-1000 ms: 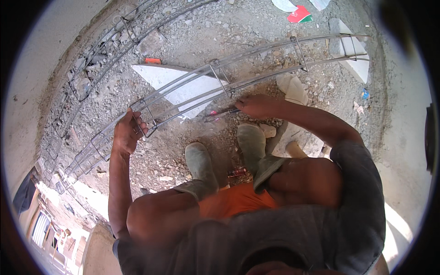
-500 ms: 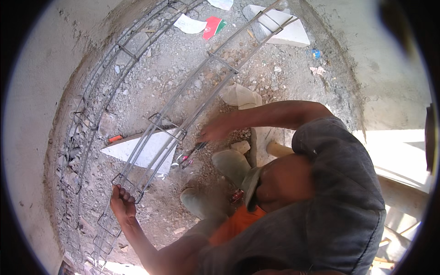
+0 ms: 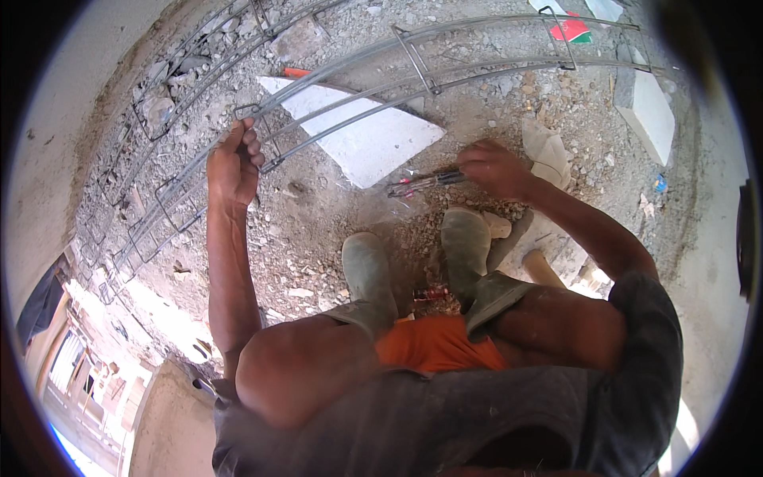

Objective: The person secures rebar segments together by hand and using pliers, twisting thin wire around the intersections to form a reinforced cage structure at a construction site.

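Note:
A long cage of steel rebar (image 3: 350,106) with rectangular stirrups crosses in front of me. My left hand (image 3: 232,165) is closed on it beside a stirrup, with thumb and fingers pinched at the bar. My right hand (image 3: 494,170) is low over the rubble, right of the cage. Its curled fingers meet the dark handle end of a pair of pliers (image 3: 433,184), whose other end points left near small pink scraps. The exact form of the jaws is hard to make out. A white triangular slab (image 3: 362,137) lies partly under the cage.
A second rebar cage (image 3: 208,49) runs along the wall at the far left. My boots (image 3: 370,266) stand on gravel. Another white slab (image 3: 648,111), a pale stone-like piece (image 3: 546,147) and a red-green scrap (image 3: 571,30) lie to the right.
The view has turned, so the cage lies flatter across the picture. My right hand has come to the handle end of the pliers. My left hand stays closed on the cage.

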`<state>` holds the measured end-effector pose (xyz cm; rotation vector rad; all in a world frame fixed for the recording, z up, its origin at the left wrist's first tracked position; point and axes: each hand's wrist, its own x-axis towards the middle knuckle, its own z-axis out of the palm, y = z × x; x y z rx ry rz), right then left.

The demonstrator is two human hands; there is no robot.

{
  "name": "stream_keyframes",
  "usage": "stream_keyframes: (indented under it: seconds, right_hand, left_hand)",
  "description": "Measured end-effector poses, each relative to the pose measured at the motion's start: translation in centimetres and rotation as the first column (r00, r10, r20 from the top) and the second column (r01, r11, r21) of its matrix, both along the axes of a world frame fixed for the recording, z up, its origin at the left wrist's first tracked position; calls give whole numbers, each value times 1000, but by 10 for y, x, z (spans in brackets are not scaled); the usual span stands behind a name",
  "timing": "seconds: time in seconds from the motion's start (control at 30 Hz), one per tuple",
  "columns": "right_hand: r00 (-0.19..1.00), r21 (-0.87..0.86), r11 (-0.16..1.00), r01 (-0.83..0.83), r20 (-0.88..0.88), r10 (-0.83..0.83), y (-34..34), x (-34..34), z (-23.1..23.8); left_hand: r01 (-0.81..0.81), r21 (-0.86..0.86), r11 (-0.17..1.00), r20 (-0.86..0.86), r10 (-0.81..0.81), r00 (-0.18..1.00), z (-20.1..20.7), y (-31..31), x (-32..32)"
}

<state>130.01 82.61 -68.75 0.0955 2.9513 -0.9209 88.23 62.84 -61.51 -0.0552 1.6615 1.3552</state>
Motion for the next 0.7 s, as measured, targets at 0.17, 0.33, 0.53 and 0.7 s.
stream_keyframes:
  seconds: [0.17, 0.33, 0.53, 0.7]
  right_hand:
    - [937, -158, 964, 212, 313, -155, -13, -11, 14]
    - [863, -133, 947, 294, 462, -203, -24, -33, 39]
    - [842, 105, 993, 58, 530, -106, -28, -72, 91]
    - [864, 165, 978, 128, 466, -191, -16, -62, 91]
  left_hand:
    - [308, -304, 902, -526, -428, 735, -13, -23, -8]
    - [383, -677, 628, -599, -773, 209, -23, -49, -13]
    - [359, -712, 604, -624, -778, 72, -38, -56, -29]
    - [331, -686, 647, -671, -740, 56, -27, -71, -16]
